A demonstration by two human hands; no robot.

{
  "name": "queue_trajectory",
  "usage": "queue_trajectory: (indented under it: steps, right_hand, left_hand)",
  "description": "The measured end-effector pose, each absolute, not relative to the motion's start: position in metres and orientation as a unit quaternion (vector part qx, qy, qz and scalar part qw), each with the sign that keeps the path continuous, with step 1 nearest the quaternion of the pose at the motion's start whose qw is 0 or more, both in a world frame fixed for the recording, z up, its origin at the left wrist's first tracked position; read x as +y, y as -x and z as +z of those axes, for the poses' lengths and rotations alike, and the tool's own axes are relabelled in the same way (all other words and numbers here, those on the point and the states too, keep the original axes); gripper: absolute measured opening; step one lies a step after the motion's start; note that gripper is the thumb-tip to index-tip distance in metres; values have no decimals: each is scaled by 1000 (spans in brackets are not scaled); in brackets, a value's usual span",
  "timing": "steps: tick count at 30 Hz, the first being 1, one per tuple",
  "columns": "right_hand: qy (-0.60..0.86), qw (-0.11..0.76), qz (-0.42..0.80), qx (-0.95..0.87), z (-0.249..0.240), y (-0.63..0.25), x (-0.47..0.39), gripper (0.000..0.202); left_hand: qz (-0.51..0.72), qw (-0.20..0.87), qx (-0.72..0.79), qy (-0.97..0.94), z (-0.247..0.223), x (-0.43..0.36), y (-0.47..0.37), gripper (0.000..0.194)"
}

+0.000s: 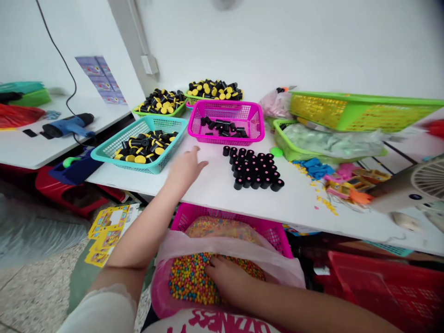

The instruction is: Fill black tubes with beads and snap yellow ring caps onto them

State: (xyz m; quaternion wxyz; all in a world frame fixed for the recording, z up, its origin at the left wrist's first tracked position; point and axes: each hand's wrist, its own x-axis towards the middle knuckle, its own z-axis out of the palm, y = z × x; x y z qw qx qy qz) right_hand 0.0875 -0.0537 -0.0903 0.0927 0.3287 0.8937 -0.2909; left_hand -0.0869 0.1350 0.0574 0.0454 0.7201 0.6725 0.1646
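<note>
Reaches over the white table [215,189] with one left hand [185,166], thumb and fingers spread apart, between one blue basket [138,167] and one block of black tubes [256,170], roughly thirty. Dips one right hand [227,275] among colored beads [189,280], too many to count, in one plastic bag [222,243] at one bead basket [285,240] below; cannot tell whether closed on any. Includes three baskets with black-and-yellow pieces [140,150], blue one counted, and one pink basket [225,138] behind the tubes, with over ten black pieces [225,127].
</note>
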Motion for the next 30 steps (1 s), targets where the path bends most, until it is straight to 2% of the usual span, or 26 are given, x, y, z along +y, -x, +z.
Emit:
queue_trajectory:
  steps: [2, 7, 13, 18, 21, 25, 30]
  right_hand:
    - [-323, 99, -286, 897, -91, -88, -53, 29]
    - [-323, 102, -263, 903, -94, -86, -52, 29]
    - [-320, 76, -287, 900, -96, -92, -45, 34]
    - [-332, 52, -367, 867, -87, -101, -38, 39]
    - [-330, 21, -419, 845, -81, -104, -38, 37]
    - [-338, -58, -499, 796, -69, -109, -42, 30]
    - [-348, -133, -506, 778, -49, -111, -51, 26]
  left_hand:
    - [155, 62, 643, -748, 52, 166, 56, 47]
    - [147, 95, 613, -770, 23, 230, 12, 42]
    - [164, 113, 602, -774, 22, 232, 18, 35]
    - [181, 157, 544, -804, 49, 155, 53, 34]
    - [180, 257, 423, -850, 51, 74, 84, 27]
    - [113, 363, 388, -840, 18, -27, 113, 21]
    - [82, 357, 475, -800, -42, -86, 124, 31]
